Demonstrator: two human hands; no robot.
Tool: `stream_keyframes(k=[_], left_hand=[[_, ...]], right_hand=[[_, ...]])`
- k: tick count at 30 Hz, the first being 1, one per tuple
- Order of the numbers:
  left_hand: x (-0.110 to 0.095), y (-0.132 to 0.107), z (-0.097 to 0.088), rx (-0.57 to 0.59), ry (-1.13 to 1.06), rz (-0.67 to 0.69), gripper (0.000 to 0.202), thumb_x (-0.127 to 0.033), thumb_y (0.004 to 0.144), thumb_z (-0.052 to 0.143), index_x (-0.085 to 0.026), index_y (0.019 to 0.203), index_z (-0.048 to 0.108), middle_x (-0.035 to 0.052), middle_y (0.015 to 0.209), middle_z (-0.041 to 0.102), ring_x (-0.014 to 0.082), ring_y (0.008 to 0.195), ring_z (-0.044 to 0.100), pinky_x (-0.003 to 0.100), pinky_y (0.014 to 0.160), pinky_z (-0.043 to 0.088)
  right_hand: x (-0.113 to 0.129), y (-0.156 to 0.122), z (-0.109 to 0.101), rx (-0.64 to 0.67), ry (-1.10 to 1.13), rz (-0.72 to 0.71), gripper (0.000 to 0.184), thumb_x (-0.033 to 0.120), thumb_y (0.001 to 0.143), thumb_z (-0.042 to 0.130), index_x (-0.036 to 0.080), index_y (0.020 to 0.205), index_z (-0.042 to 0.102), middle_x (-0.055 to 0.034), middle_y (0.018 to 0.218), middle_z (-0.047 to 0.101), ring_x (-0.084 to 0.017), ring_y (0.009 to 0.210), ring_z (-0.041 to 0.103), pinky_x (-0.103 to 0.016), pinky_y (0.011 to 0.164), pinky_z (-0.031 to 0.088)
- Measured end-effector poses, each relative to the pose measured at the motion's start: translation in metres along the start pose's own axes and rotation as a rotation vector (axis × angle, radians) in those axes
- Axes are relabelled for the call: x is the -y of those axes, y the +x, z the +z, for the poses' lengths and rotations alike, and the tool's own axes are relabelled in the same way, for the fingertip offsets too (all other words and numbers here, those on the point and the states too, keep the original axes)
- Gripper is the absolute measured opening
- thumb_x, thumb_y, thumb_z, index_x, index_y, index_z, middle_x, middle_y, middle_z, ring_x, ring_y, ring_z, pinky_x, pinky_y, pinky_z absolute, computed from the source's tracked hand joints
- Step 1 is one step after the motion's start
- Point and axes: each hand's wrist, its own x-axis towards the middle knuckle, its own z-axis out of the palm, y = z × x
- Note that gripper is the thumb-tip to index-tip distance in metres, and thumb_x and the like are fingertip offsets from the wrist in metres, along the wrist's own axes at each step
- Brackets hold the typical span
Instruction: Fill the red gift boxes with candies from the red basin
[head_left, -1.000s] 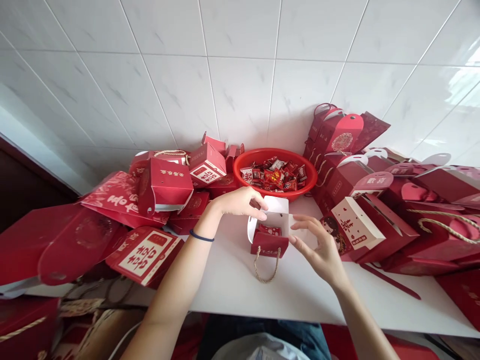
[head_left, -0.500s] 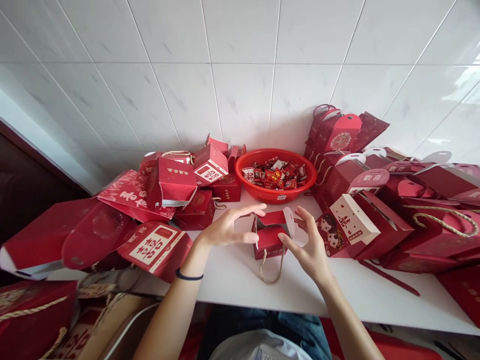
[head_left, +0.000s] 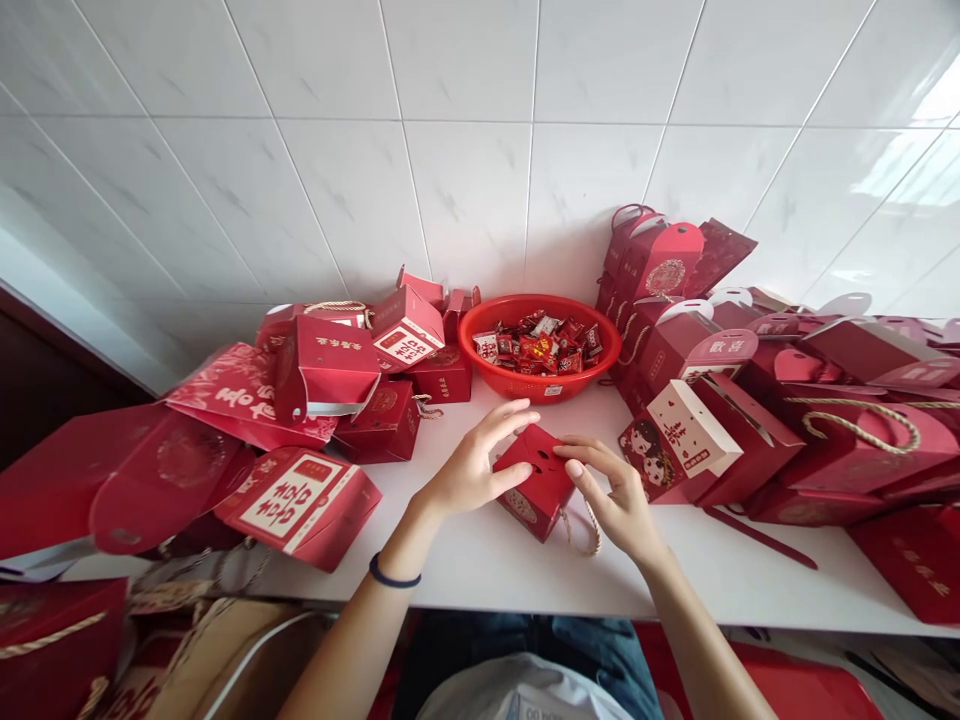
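A small red gift box (head_left: 538,492) rests on the white table in front of me, turned at an angle. Its top flaps are folded over, and dark slots show in the top. My left hand (head_left: 480,460) is open along the box's left side, its thumb touching the top and its fingers apart at the far corner. At the right edge of the top, my right hand (head_left: 616,490) has its fingers and thumb bent close together on the box. A twisted rope handle (head_left: 585,538) hangs from the near right side beneath that hand.
Behind the box stands a red plastic basin (head_left: 536,384) holding wrapped sweets (head_left: 541,345). Red gift boxes (head_left: 326,360) are piled on the left. More boxes (head_left: 694,345) crowd the right, near a loose red strap (head_left: 761,538). A tiled wall (head_left: 465,180) borders the table.
The gift box's raised flaps have folded down over its opening, and the box has turned at an angle. My right hand has closed in on its top. The view has shifted slightly.
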Motion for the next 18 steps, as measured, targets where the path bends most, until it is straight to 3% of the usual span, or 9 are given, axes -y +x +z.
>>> stream_keyframes(k=[4,7,10,13,15,18], left_hand=[[0.001,0.005,0.0,0.141,-0.021,-0.034,0.034,-0.027,0.089,0.065,-0.025,0.123,0.069,0.0094,0.148,0.056,0.0265,0.137,0.053,0.044,0.118,0.04],[0.001,0.004,0.001,0.09,-0.024,-0.091,0.026,-0.034,0.086,0.071,-0.023,0.11,0.073,0.01,0.138,0.058,0.0268,0.129,0.058,0.041,0.113,0.045],[0.0,-0.001,0.002,0.013,0.008,-0.129,0.027,-0.037,0.083,0.075,-0.022,0.105,0.073,0.0094,0.129,0.059,0.0262,0.124,0.06,0.04,0.112,0.046],[-0.003,-0.008,0.005,-0.029,0.074,-0.17,0.029,-0.039,0.085,0.072,-0.023,0.109,0.072,0.0093,0.13,0.057,0.0263,0.125,0.059,0.038,0.109,0.048],[-0.007,-0.013,0.006,-0.036,0.143,-0.197,0.033,-0.043,0.089,0.068,-0.025,0.117,0.07,0.0097,0.134,0.056,0.0274,0.128,0.057,0.038,0.107,0.05],[-0.014,-0.018,0.006,-0.031,0.263,-0.212,0.04,-0.047,0.094,0.061,-0.026,0.129,0.065,0.0098,0.131,0.057,0.0276,0.125,0.058,0.04,0.108,0.049]], right_hand=[[-0.001,-0.003,0.002,-0.07,-0.038,0.061,0.042,0.056,0.097,0.057,0.022,0.117,0.071,-0.0121,0.121,0.071,-0.027,0.112,0.068,-0.041,0.096,0.056],[-0.003,-0.011,0.003,-0.114,-0.031,0.192,0.053,0.062,0.094,0.055,0.02,0.125,0.063,-0.0153,0.124,0.069,-0.029,0.11,0.069,-0.034,0.074,0.06],[-0.003,-0.02,0.003,-0.064,-0.037,0.282,0.055,0.065,0.093,0.054,0.02,0.126,0.061,-0.015,0.122,0.069,-0.025,0.094,0.071,-0.028,0.056,0.055],[0.0,-0.027,0.0,-0.051,-0.076,0.317,0.053,0.064,0.091,0.059,0.02,0.12,0.063,-0.0079,0.092,0.07,-0.018,0.064,0.063,-0.028,0.052,0.05],[0.003,-0.029,-0.003,-0.079,-0.008,0.333,0.052,0.062,0.086,0.066,0.019,0.114,0.064,-0.0004,0.067,0.06,-0.015,0.052,0.054,-0.027,0.049,0.045],[0.012,-0.03,-0.01,-0.242,0.168,0.299,0.042,0.054,0.08,0.076,0.02,0.103,0.068,0.0002,0.065,0.057,-0.016,0.057,0.054,-0.027,0.051,0.045]])
